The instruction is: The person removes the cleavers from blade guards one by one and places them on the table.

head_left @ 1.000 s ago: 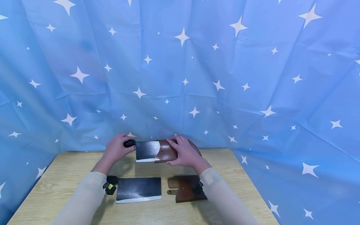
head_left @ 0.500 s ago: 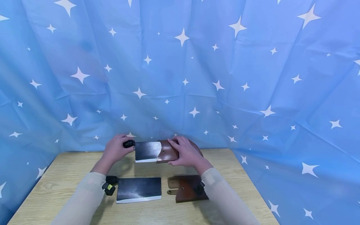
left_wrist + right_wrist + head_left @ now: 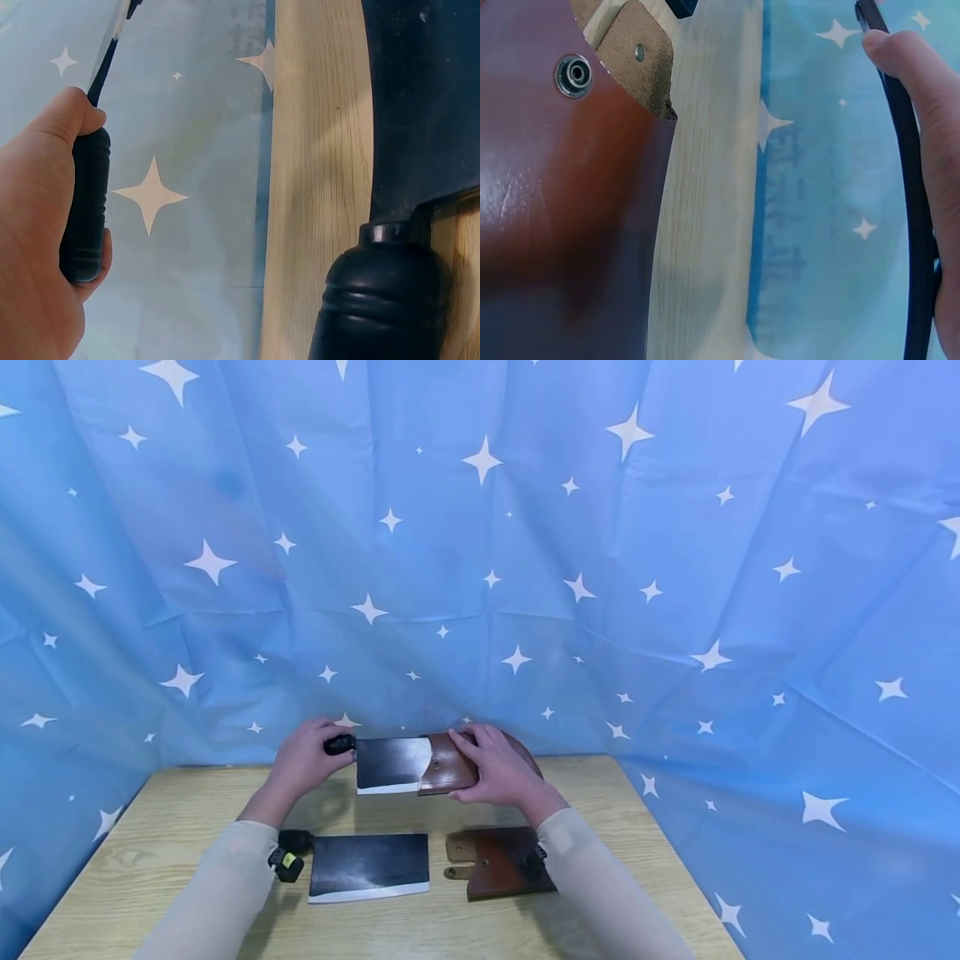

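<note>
Near the table's back edge, my left hand (image 3: 302,762) grips the black handle (image 3: 88,202) of a cleaver (image 3: 390,767), with its thumb along the top. The cleaver's dark blade, bright along its lower edge, points right. Its far part is hidden inside a brown leather sheath (image 3: 444,770). My right hand (image 3: 498,768) holds that sheath from the right, thumb on the near face. Below them lies a second cleaver (image 3: 367,867), bare, its handle to the left. Beside its tip end is a second brown sheath (image 3: 504,860) with strap tabs and a metal snap, partly covered by my right forearm.
The wooden table (image 3: 420,931) narrows toward the back, where a blue curtain (image 3: 450,527) with white stars hangs close behind its edge. Black wrist devices sit at both cuffs; the left one (image 3: 287,864) overlaps the lower cleaver's handle in the head view.
My left hand and the upper cleaver have shifted slightly left, while the sheath has moved a little right. More of the blade shows. The lower cleaver and sheath stay put.
</note>
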`<state>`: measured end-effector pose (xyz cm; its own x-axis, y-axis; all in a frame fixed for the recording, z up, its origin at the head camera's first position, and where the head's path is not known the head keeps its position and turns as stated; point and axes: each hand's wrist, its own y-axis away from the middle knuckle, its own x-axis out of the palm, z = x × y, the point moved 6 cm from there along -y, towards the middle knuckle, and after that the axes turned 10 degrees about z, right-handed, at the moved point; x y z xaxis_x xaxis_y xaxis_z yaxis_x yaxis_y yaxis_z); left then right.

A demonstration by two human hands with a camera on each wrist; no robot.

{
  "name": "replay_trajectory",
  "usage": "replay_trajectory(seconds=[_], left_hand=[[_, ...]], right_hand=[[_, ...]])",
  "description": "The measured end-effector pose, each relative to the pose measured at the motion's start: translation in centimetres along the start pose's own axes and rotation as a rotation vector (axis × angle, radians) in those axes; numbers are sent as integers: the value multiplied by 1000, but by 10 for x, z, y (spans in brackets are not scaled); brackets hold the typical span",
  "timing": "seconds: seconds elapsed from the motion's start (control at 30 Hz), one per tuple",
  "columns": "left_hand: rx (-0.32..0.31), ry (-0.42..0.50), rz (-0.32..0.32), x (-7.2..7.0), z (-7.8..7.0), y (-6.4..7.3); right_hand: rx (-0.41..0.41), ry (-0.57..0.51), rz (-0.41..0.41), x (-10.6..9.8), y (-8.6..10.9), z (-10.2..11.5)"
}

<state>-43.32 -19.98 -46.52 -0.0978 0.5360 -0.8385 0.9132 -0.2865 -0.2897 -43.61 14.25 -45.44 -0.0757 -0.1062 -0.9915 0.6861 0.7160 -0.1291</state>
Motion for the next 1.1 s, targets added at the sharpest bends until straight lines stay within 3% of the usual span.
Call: replay_trajectory(seconds=[0.77,1.1], left_hand=[[6,-4,17,-5,11,3],[-8,2,30,-12,18,9]], right_hand=[[22,-64,24,0,6,-3],[35,-53,15,1,13,-14]])
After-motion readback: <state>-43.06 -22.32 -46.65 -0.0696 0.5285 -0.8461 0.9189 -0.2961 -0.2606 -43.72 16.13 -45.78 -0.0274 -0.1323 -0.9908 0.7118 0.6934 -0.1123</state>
